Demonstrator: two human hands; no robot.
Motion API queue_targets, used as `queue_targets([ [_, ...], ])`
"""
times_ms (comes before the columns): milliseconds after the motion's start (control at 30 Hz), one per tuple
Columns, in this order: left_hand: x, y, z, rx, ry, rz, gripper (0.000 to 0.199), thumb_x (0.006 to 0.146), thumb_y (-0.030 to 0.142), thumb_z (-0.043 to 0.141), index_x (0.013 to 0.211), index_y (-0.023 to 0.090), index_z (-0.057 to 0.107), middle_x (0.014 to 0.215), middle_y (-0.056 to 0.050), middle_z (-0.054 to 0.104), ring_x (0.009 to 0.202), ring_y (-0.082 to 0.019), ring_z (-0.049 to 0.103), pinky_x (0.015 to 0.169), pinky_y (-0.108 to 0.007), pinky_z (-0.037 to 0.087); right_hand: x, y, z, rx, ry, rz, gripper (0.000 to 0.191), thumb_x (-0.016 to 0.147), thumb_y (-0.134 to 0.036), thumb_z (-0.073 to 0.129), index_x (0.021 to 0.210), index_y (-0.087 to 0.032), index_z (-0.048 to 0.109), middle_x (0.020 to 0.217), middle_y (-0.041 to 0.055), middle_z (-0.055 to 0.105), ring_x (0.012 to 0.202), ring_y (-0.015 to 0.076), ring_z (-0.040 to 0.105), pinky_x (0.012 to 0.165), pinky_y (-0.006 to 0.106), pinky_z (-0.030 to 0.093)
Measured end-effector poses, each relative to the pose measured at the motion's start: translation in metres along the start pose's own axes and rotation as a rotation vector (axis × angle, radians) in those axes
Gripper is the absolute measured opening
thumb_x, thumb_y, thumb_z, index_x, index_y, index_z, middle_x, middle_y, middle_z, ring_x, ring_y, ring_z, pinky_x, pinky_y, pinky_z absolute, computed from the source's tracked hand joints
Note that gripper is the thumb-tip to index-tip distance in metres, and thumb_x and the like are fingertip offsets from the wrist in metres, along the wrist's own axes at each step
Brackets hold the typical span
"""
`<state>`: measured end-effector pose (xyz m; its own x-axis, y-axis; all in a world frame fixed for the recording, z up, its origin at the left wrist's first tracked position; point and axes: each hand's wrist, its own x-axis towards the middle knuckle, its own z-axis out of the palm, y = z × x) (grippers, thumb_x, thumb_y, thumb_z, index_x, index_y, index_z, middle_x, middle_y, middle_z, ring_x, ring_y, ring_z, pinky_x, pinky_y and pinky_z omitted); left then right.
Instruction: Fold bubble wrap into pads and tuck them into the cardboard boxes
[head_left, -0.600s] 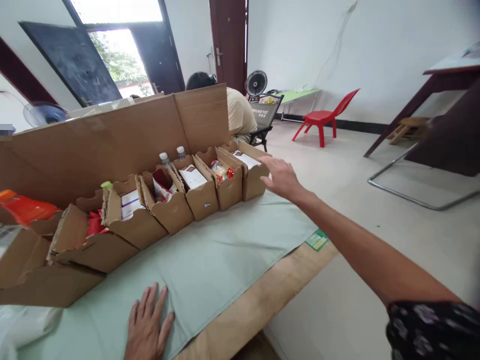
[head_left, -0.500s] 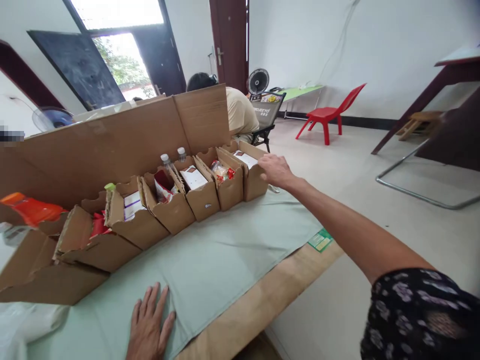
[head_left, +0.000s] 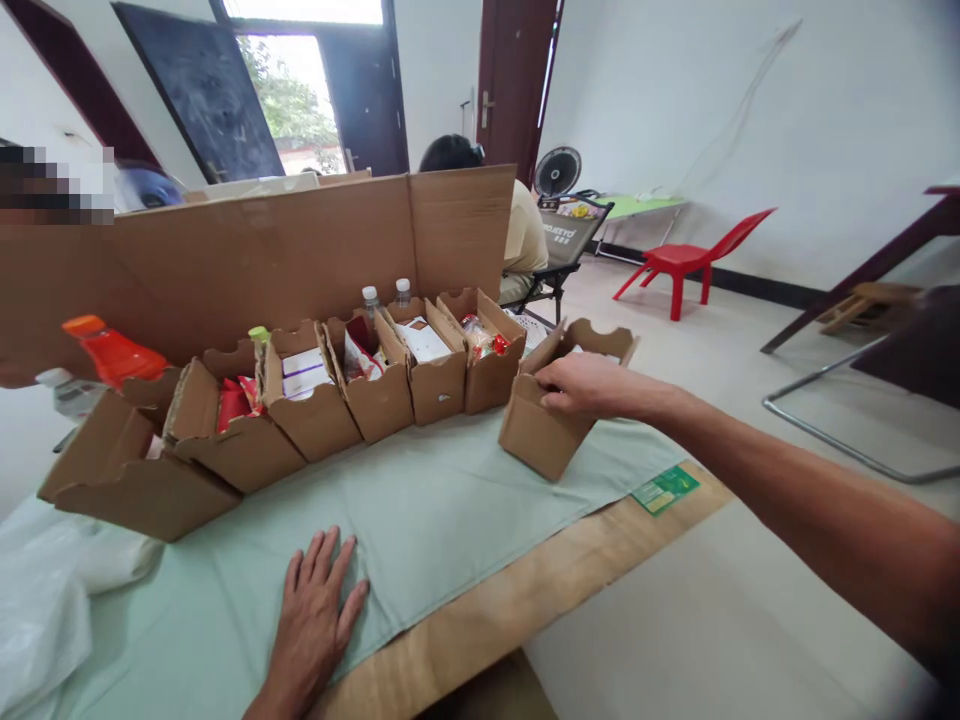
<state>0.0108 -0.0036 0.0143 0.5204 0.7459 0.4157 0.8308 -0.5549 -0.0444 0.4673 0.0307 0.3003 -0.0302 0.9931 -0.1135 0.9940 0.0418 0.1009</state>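
Observation:
My right hand (head_left: 577,385) grips the near rim of a cardboard box (head_left: 544,435) at the right end of a row, its fingers hooked over the edge. This box stands askew, apart from the others, and its contents are mostly hidden. Flat on the pale green cloth (head_left: 442,490) lies my left hand (head_left: 319,600), fingers spread, holding nothing. Beside the gripped box is a cardboard box (head_left: 491,385) with red-and-clear packets. Further left come a box (head_left: 442,390) with a white carton, and several more holding packets and cartons.
A tall cardboard panel (head_left: 300,250) stands behind the row. Bottles, one an orange bottle (head_left: 116,350), stand between them. A green card (head_left: 666,490) lies at the table's wooden edge (head_left: 465,610). Beyond are a seated person (head_left: 525,235) and a red chair (head_left: 679,262).
My right hand has pulled the end box away from the row, towards me, and turned it. My left hand stays flat on the cloth. The view has shifted.

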Motion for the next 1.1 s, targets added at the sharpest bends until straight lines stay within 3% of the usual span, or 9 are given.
queue_targets([
  [267, 0.005, 0.003, -0.008, -0.09, -0.014, -0.035, 0.046, 0.102, 0.037, 0.051, 0.14, 0.019, 0.067, 0.152, -0.017, 0.06, 0.142, -0.037, 0.054, 0.116, -0.059, 0.044, 0.052, -0.119, -0.039, 0.219, 0.044, -0.14, 0.015, 0.079, -0.008, 0.06, 0.067, -0.015, 0.065, 0.065, 0.0035, 0.064, 0.062, 0.0146, 0.057, 0.054, 0.027, 0.033],
  [400, 0.008, 0.002, -0.014, -0.156, -0.025, -0.047, 0.045, 0.1, 0.035, 0.054, 0.139, 0.017, 0.068, 0.151, -0.019, 0.061, 0.141, -0.038, 0.056, 0.116, -0.061, 0.045, 0.07, -0.172, -0.054, 0.825, 0.131, -0.297, 0.013, 0.083, -0.005, 0.059, 0.087, -0.013, 0.069, 0.074, 0.0032, 0.071, 0.065, 0.0117, 0.063, 0.059, 0.022, 0.048],
  [467, 0.007, 0.002, -0.016, -0.208, -0.026, -0.068, 0.043, 0.1, 0.034, 0.055, 0.137, 0.017, 0.068, 0.15, -0.019, 0.062, 0.141, -0.038, 0.056, 0.117, -0.061, 0.045, 0.068, -0.18, -0.061, 1.113, 0.262, -0.415, 0.012, 0.084, -0.008, 0.061, 0.091, -0.013, 0.071, 0.08, 0.004, 0.073, 0.071, 0.0119, 0.067, 0.067, 0.024, 0.054],
  [600, 0.002, 0.0, -0.022, -0.354, 0.022, -0.188, 0.046, 0.1, 0.039, 0.054, 0.137, 0.015, 0.066, 0.152, -0.022, 0.058, 0.142, -0.039, 0.054, 0.114, -0.063, 0.048, 0.048, -0.146, -0.055, 1.098, 0.623, -0.405, 0.013, 0.084, -0.019, 0.065, 0.09, -0.016, 0.076, 0.088, 0.0031, 0.075, 0.08, 0.0145, 0.067, 0.083, 0.031, 0.056],
  [700, 0.007, 0.002, -0.028, -0.478, 0.049, -0.31, 0.05, 0.099, 0.037, 0.053, 0.142, 0.014, 0.061, 0.156, -0.023, 0.052, 0.143, -0.039, 0.053, 0.114, -0.062, 0.048, 0.03, -0.1, -0.009, 1.146, 0.869, -0.155, 0.017, 0.083, -0.027, 0.066, 0.094, -0.02, 0.077, 0.091, 0.0037, 0.076, 0.086, 0.018, 0.07, 0.087, 0.036, 0.057],
  [800, 0.031, 0.009, -0.034, -0.633, 0.034, -0.398, 0.057, 0.095, 0.034, 0.055, 0.149, 0.015, 0.053, 0.159, -0.021, 0.049, 0.145, -0.037, 0.051, 0.116, -0.059, 0.048, 0.017, -0.069, 0.069, 1.279, 0.955, 0.118, 0.021, 0.08, -0.031, 0.065, 0.096, -0.021, 0.074, 0.099, 0.0062, 0.077, 0.09, 0.0206, 0.072, 0.087, 0.037, 0.059],
  [933, 0.082, 0.025, -0.037, -0.838, 0.031, -0.462, 0.069, 0.089, 0.032, 0.059, 0.155, 0.017, 0.045, 0.16, -0.019, 0.048, 0.149, -0.035, 0.047, 0.119, -0.056, 0.045, 0.014, -0.072, 0.17, 1.334, 0.468, 0.106, 0.042, 0.07, -0.035, 0.071, 0.109, -0.02, 0.07, 0.102, 0.0088, 0.078, 0.094, 0.0265, 0.073, 0.076, 0.037, 0.061],
  [1000, 0.105, 0.035, -0.036, -0.929, 0.044, -0.48, 0.073, 0.085, 0.03, 0.06, 0.155, 0.018, 0.042, 0.158, -0.018, 0.051, 0.146, -0.035, 0.05, 0.118, -0.055, 0.045, 0.018, -0.081, 0.199, 1.299, 0.382, 0.075, 0.053, 0.071, -0.037, 0.07, 0.121, -0.02, 0.066, 0.112, 0.0101, 0.077, 0.101, 0.0285, 0.073, 0.075, 0.036, 0.062],
  [1100, 0.126, 0.045, -0.034, -1.023, 0.083, -0.511, 0.071, 0.085, 0.027, 0.059, 0.153, 0.019, 0.042, 0.148, -0.016, 0.059, 0.136, -0.032, 0.057, 0.113, -0.051, 0.048, 0.027, -0.091, 0.216, 1.294, 0.355, 0.015, 0.062, 0.076, -0.039, 0.067, 0.134, -0.021, 0.061, 0.124, 0.0106, 0.073, 0.108, 0.0291, 0.072, 0.085, 0.04, 0.063],
])
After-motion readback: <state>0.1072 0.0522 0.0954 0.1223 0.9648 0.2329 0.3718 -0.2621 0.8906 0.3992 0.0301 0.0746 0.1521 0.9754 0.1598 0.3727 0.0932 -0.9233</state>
